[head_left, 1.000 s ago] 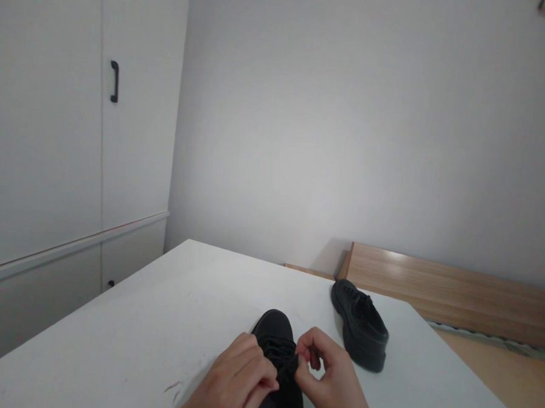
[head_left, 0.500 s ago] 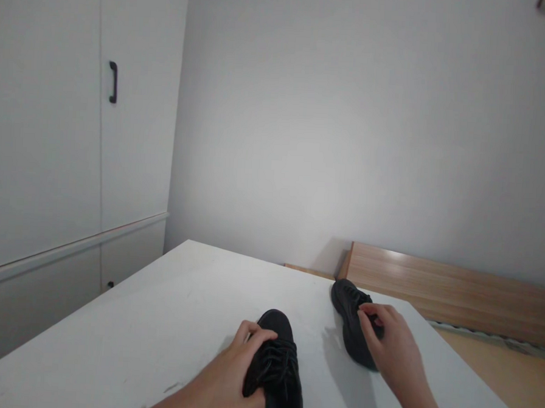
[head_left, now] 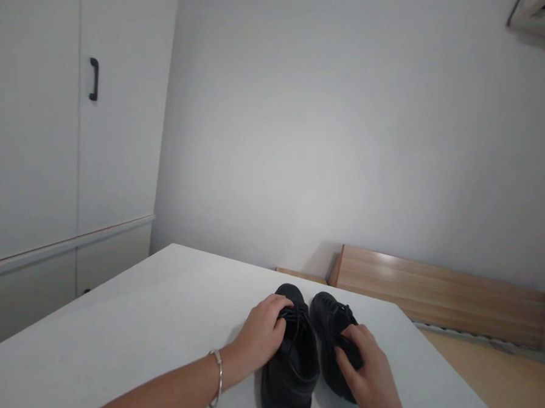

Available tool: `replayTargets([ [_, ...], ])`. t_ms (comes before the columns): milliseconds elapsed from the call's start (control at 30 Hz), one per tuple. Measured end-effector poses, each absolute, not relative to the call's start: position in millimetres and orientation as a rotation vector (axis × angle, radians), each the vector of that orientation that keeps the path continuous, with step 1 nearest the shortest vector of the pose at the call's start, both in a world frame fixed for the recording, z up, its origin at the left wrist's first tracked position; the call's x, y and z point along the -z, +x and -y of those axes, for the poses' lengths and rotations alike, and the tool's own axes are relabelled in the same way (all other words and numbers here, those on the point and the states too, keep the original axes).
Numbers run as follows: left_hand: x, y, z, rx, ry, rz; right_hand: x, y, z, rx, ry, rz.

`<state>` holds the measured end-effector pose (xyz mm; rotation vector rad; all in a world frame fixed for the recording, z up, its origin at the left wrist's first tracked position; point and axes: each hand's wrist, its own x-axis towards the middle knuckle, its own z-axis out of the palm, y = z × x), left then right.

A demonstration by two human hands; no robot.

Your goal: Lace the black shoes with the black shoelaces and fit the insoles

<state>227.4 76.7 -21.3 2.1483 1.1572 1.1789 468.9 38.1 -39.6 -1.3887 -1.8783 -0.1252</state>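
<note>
Two black lace-up shoes stand close together on a white table, toes pointing away from me. My left hand is closed around the front part of the left shoe, fingers over its side near the laces. On the right shoe, my right hand grips the edge of the opening, thumb and fingers pinching near the tongue. That shoe looks slightly tilted, with its toe turned a little left. A silver bangle circles my left wrist.
A white cabinet with a dark handle stands on the left. Behind the table is a plain wall. A wooden headboard and a tan bed surface lie beyond the table's right edge.
The left shoe has moved farther away from me, and the right shoe has come left and nearer, beside it. My right hand now grips the right shoe at its opening.
</note>
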Motion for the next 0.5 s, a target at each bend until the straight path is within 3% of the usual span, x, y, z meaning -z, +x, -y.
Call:
replayTargets([
  [500,53,253,-122,-1.196,2.076,-1.094,44,465,-42,-0.122,-1.428,1.984],
])
